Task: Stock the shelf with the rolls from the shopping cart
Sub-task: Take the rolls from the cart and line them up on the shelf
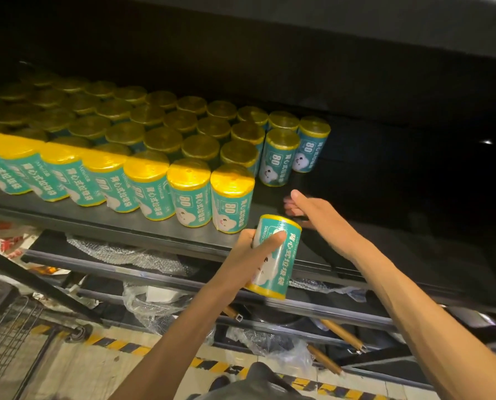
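I see my left hand (255, 241) gripping one teal roll (275, 256) with yellow ends, thumb laid across its label and fingers wrapped behind, holding it tilted just in front of the dark shelf (131, 223) edge, below the front row. My right hand (304, 209) reaches over the shelf board into the bare stretch right of the stocked rolls; its thumb sticks up and the fingers curl loosely and look blurred, with nothing in them that I can make out. My two hands are apart, the right one farther in and a bit higher than the left. The stocked rolls (143, 140) stand upright in packed rows filling the left and middle of the shelf, and the last front roll (231, 197) stands just left of my right hand. Two more rolls (280, 157) stand at the right end of the rows farther back. At lower left I see the wire shopping cart (7, 336), and striped yellow-and-black floor tape (125, 346) runs beneath. Crumpled clear plastic (151, 306) lies on the lower racks.
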